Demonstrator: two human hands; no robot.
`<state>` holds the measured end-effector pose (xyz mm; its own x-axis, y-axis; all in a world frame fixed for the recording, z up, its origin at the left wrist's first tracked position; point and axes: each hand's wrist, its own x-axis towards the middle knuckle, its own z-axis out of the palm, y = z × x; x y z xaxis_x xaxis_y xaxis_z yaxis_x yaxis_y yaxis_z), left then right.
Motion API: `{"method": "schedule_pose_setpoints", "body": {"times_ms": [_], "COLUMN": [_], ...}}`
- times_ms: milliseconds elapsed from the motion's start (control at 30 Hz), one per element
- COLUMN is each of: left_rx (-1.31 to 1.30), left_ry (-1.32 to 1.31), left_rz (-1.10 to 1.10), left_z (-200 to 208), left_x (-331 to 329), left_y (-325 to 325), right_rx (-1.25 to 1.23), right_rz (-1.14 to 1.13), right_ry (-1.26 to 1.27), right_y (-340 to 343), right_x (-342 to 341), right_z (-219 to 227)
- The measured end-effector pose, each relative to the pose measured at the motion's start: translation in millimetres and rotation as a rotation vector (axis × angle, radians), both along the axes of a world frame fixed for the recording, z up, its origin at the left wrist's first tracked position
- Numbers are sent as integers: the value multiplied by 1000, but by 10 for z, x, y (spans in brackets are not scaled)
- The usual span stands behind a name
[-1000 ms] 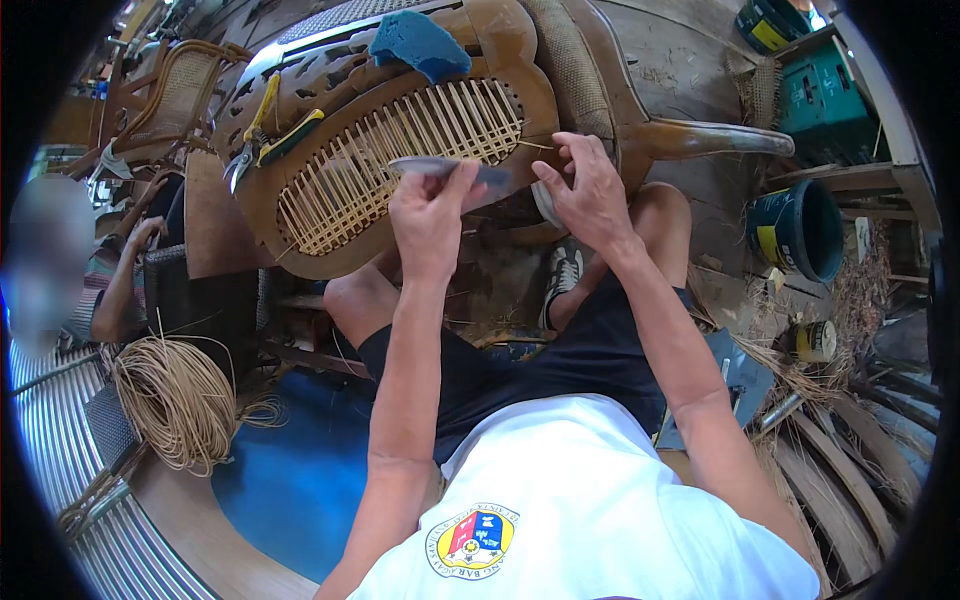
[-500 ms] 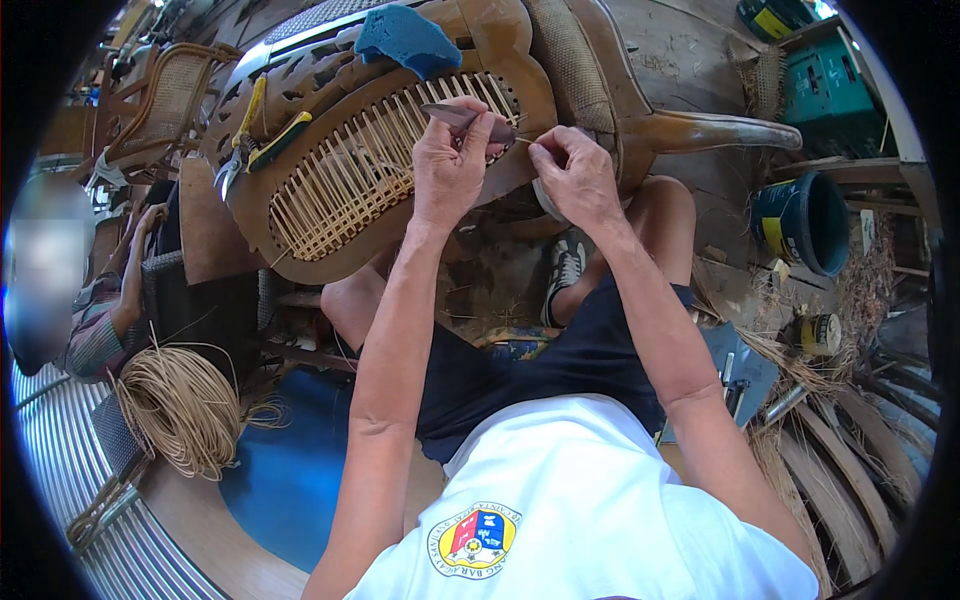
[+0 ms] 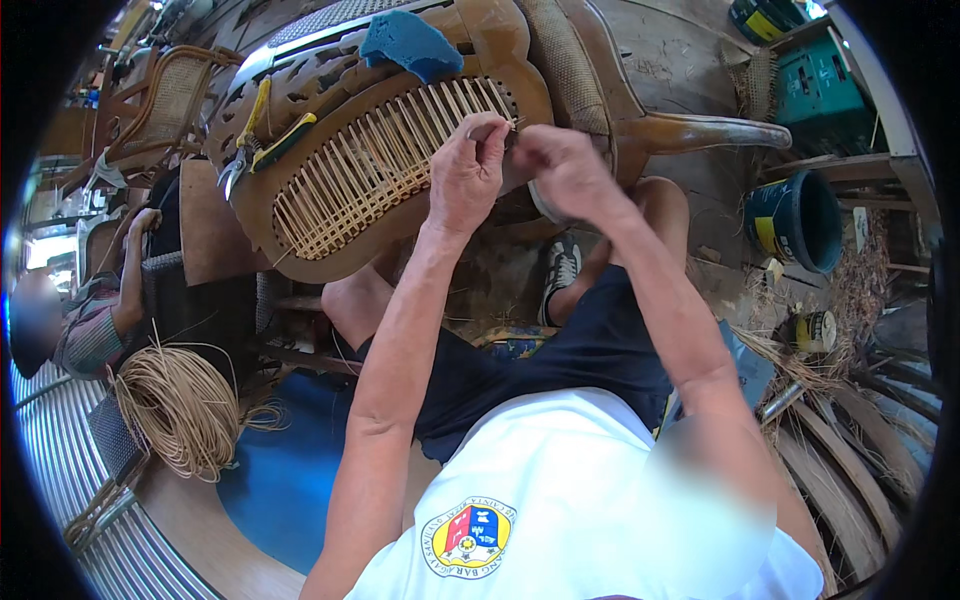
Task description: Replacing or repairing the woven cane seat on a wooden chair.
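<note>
A carved wooden chair frame [image 3: 390, 215] lies across my lap, its oval opening strung with pale cane strips [image 3: 345, 190]. Crosswise strips are woven among them toward the lower left end and lower edge. My left hand [image 3: 467, 172] is closed in a pinch at the panel's right end; its fingertips partly hide what they grip. Just to its right is my right hand [image 3: 568, 178], smeared by motion, with its fingers curled and their hold unclear. Yellow-handled pliers or cutters [image 3: 262, 145] and a blue cloth or sponge [image 3: 412, 45] rest on the frame.
A coil of cane [image 3: 180, 410] sits at lower left, near a seated person [image 3: 100, 310]. At right stand a dark bucket [image 3: 795, 220], a green crate [image 3: 825, 85] and a small can [image 3: 812, 331]. Curved wood pieces [image 3: 830, 490] lie at lower right. A wooden chair leg [image 3: 700, 133] juts rightward.
The dark pointed tool seen in my left hand is out of sight. My right hand has moved left and blurred, closer to the left hand. The frame stays nearly in place.
</note>
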<state>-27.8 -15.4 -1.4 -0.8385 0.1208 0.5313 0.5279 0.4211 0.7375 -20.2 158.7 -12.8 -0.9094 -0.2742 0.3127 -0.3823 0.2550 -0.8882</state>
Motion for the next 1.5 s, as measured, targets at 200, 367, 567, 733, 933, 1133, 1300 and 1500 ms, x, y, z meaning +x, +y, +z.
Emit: {"method": "schedule_pose_setpoints", "body": {"times_ms": [200, 367, 567, 733, 933, 1133, 1300, 1500], "left_rx": [286, 292, 568, 639, 706, 650, 810, 1308], "left_ry": [-351, -481, -860, -980, -902, -708, -584, -587], "left_rz": [-59, 103, 325, 356, 366, 558, 667, 358], "left_z": [100, 373, -210, -371, -222, -131, -50, 171], "left_x": [-26, 731, 2048, 2536, 2420, 2348, 2079, 1868], "left_y": [-270, -703, -814, -595, -771, -1329, -1626, -1329], "right_rx": [602, 634, 729, 433, 600, 452, 449, 481], "right_rz": [679, 684, 12, -246, -235, 85, -60, 222], "right_ry": [-180, -254, -135, 169, 431, 65, 145, 186], "right_y": [-99, 408, 535, 41, -381, -214, -370, -740], "right_x": [815, 1462, 1057, 502, 636, 1085, 758, 640], "right_z": [-52, -374, 96, 269, 215, -48, 286, 575]}}
